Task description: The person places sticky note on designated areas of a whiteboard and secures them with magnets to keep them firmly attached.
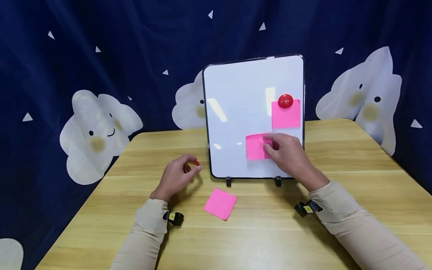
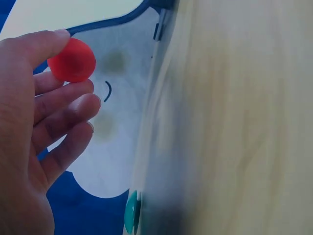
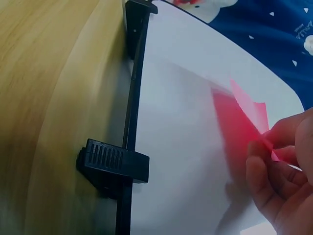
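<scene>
A small whiteboard with a black rim stands upright on the table. My right hand pinches the right side of a pink sticky note in front of its lower part. In the right wrist view, this note is bent and held a little off the board, with a pink reflection beside it. Left of the board, my left hand holds a round red magnet between thumb and fingers. Another red magnet sits over the top of a second pink note on the board's right side.
A third pink note lies on the wooden table in front of the board. Two black feet support the board's lower edge. A green round piece shows low in the left wrist view. Behind hangs a dark blue curtain.
</scene>
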Available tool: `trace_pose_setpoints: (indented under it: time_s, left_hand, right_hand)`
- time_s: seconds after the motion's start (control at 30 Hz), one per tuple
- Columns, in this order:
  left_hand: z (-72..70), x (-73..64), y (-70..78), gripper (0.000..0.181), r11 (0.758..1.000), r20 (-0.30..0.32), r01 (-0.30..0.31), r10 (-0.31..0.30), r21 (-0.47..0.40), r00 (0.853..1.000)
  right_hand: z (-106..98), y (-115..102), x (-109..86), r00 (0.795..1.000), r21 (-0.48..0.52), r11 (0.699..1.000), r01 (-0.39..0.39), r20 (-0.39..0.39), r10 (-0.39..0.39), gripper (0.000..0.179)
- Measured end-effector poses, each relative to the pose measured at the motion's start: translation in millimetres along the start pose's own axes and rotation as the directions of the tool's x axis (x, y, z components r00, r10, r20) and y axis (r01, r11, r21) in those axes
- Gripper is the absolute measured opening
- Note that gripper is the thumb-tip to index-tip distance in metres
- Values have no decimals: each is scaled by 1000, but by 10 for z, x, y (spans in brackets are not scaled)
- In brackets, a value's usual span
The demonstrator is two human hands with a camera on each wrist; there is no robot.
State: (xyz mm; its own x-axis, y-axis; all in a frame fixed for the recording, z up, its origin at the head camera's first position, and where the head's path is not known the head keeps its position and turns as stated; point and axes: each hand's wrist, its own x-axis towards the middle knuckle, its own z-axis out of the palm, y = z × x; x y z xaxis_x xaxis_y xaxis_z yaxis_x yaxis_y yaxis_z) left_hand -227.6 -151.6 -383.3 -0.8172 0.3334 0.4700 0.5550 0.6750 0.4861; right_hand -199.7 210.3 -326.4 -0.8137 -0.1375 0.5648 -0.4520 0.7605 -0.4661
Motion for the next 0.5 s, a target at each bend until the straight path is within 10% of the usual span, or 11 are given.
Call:
trace_pose_setpoints:
  time_s: [0.5]
  left_hand:
    - [-50,144,256,30,999,-52,-26,23,-45,998]
  right_hand:
    - [-43,-25,-37,1000,-98,995,-21,-9,20,29]
